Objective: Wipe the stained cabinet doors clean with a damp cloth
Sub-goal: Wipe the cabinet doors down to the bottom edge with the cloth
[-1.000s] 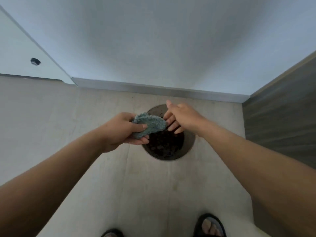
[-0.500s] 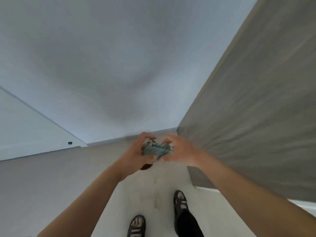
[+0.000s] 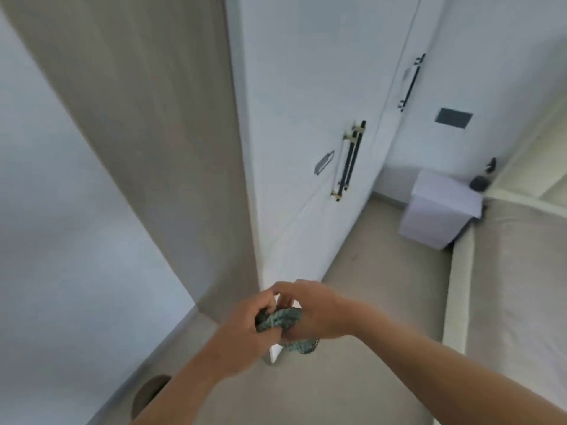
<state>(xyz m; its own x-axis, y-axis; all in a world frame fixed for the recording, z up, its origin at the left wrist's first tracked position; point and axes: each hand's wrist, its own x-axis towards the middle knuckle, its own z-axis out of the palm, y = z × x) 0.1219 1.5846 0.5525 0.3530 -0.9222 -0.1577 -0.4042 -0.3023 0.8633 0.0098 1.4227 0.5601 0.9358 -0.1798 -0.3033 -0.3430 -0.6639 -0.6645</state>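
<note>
Head view: left hand (image 3: 245, 328) and right hand (image 3: 317, 311) tight round bunched cloth (image 3: 278, 319), largely hidden inside their grip.

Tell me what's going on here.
A person stands facing tall white cabinet doors with black-and-brass bar handles. The left hand and the right hand together hold a bunched blue-green textured cloth low in front of the body, above the beige floor. The cloth touches no door, so wiping has not yet begun.
</note>
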